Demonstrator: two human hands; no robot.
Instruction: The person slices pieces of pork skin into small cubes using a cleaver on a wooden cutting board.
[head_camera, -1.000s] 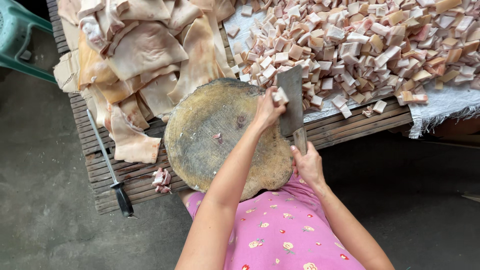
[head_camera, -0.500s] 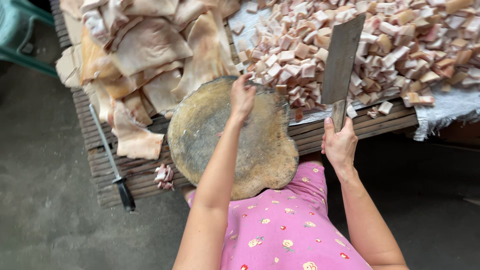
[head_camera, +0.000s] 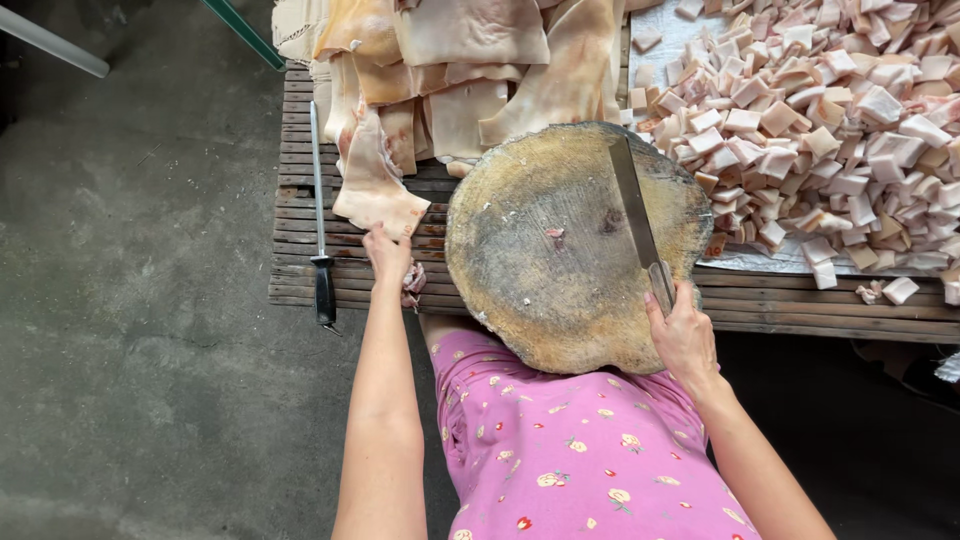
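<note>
The left hand (head_camera: 388, 252) has its fingers pinched on the lower edge of a pale, floppy sheet of raw pork skin (head_camera: 375, 185) that hangs off the stack just left of the round, worn wooden chopping block (head_camera: 560, 240), while the right hand (head_camera: 683, 335) is closed around the handle of a broad steel cleaver (head_camera: 632, 205) whose blade rests edge-down across the right part of the block. To do this well, the sheet wants a firm grip near its corner and a steady drag onto the middle of the block so it lies flat, and the cleaver is best kept low and still with its edge on the wood until the left fingers are clear. Right of the block lies a large heap of pinkish-white cut cubes of skin and fat (head_camera: 830, 130) on a white cloth (head_camera: 680, 30); behind the block is the pile of whole tan and cream skins (head_camera: 470, 60). Left of the block a long honing steel with a black handle (head_camera: 320, 230) lies on the dark slatted wooden table (head_camera: 800, 310). Beyond the table, left of the block, is grey, stained concrete floor (head_camera: 140, 300).
</note>
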